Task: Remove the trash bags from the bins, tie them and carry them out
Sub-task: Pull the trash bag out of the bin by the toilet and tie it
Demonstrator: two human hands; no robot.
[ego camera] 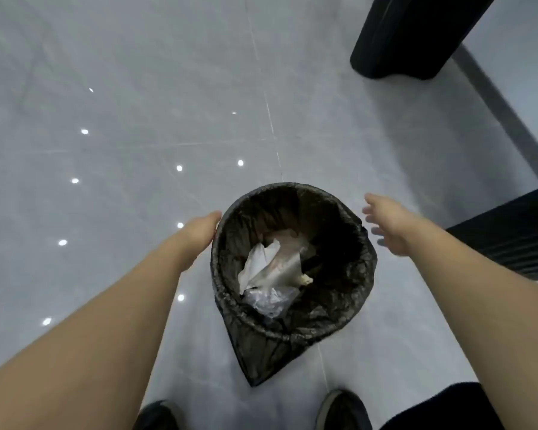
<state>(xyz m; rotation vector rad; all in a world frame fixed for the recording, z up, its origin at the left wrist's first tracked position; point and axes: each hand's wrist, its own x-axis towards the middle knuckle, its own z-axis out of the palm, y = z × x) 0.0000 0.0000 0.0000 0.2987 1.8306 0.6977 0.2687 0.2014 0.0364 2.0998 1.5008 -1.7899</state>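
A round bin lined with a black trash bag (333, 311) stands on the floor right in front of my feet. The bag's edge is folded over the rim and a loose flap hangs down the near side. Crumpled white paper and clear plastic (269, 274) lie inside. My left hand (199, 234) rests against the bin's left rim, fingers hidden behind the bag edge. My right hand (389, 223) hovers just right of the rim, fingers spread, holding nothing.
Glossy grey floor tiles (137, 119) reflect ceiling lights. A tall black bin or column (410, 35) stands at the far right. A dark ribbed panel (516, 234) sits close on the right beside a grey skirting and white wall. My shoes (342, 411) are at the bottom.
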